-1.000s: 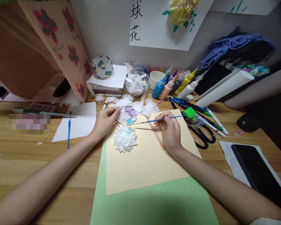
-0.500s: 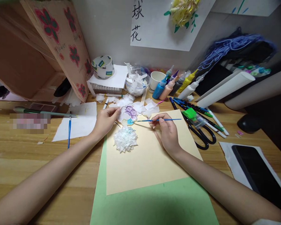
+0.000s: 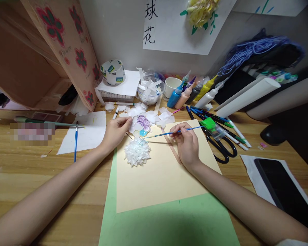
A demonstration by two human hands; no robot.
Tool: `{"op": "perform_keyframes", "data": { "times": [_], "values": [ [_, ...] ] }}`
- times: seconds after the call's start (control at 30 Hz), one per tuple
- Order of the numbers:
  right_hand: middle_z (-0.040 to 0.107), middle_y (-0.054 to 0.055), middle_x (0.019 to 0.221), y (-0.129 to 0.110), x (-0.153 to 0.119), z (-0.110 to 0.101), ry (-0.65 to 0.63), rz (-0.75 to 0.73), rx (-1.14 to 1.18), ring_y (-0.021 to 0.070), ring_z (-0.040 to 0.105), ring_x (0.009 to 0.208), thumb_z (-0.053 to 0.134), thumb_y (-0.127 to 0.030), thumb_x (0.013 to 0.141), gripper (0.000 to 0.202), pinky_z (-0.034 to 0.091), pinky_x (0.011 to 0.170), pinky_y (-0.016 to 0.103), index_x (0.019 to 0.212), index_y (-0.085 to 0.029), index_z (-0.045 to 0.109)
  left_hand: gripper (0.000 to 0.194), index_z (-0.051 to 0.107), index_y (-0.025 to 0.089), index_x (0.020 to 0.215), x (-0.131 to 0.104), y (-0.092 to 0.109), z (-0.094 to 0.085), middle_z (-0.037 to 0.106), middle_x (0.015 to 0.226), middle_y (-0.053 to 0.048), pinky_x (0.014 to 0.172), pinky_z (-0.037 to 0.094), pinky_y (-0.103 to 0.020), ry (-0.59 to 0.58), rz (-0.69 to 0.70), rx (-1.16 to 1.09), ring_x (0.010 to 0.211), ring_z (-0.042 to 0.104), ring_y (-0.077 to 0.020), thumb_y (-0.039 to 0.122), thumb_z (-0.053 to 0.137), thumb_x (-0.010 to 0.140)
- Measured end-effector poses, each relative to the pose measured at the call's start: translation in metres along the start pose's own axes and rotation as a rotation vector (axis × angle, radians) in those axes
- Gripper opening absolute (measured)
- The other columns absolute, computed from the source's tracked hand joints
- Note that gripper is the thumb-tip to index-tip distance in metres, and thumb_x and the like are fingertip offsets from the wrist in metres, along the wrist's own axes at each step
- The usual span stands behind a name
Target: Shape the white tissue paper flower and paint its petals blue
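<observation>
My right hand (image 3: 186, 143) grips a thin blue paintbrush (image 3: 166, 132), its tip pointing left near the top edge of a white paper flower (image 3: 137, 152). Pale blue tints the flower's upper petals; it lies on a cream sheet (image 3: 159, 184). My left hand (image 3: 117, 131) pinches the left rim of a small paint palette (image 3: 133, 129), whose round wells hold purple and light blue paint. The palette sits just above the flower. Whether the brush tip touches the petals, I cannot tell.
Green paper (image 3: 169, 225) lies under the cream sheet. White paper scraps (image 3: 165, 118), a bowl of scraps (image 3: 149, 94) and paint bottles (image 3: 175, 97) stand behind. To the right are black-handled scissors (image 3: 227, 150), markers and a phone (image 3: 282, 184). Another paintbrush (image 3: 75, 147) rests at left.
The brush tip has moved from the palette's blue well down to the flower's top edge. My right hand has shifted slightly right; my left hand keeps its place on the palette.
</observation>
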State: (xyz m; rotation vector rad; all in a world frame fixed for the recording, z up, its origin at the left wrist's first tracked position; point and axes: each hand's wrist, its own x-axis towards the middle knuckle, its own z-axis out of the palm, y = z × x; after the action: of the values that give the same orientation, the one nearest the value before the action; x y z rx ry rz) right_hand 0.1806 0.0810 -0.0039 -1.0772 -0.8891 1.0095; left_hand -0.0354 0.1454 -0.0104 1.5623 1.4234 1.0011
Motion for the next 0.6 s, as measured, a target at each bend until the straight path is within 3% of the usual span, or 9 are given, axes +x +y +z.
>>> {"op": "perform_keyframes", "data": {
  "times": [0.17, 0.6],
  "values": [
    [0.056, -0.001, 0.065, 0.0008, 0.0007, 0.0007, 0.005, 0.053, -0.004, 0.0107, 0.049, 0.059, 0.053, -0.031, 0.081, 0.017, 0.039, 0.053, 0.023, 0.068, -0.021, 0.057, 0.037, 0.075, 0.014, 0.097, -0.0004, 0.0013, -0.0002, 0.075, 0.09, -0.006, 0.066, 0.05, -0.025, 0.002, 0.0, 0.014, 0.077, 0.065, -0.0183, 0.044, 0.06, 0.081],
    [0.056, -0.001, 0.066, 0.0013, 0.0008, -0.0003, 0.038, 0.03, -0.033, 0.0103, 0.051, 0.06, 0.053, -0.032, 0.084, 0.019, 0.041, 0.055, 0.022, 0.068, -0.021, 0.056, 0.038, 0.075, 0.014, 0.096, 0.0005, -0.0012, 0.0002, 0.075, 0.09, -0.006, 0.067, 0.05, -0.025, -0.001, 0.007, 0.002, 0.078, 0.065, -0.0189, 0.045, 0.06, 0.081]
  ]
}}
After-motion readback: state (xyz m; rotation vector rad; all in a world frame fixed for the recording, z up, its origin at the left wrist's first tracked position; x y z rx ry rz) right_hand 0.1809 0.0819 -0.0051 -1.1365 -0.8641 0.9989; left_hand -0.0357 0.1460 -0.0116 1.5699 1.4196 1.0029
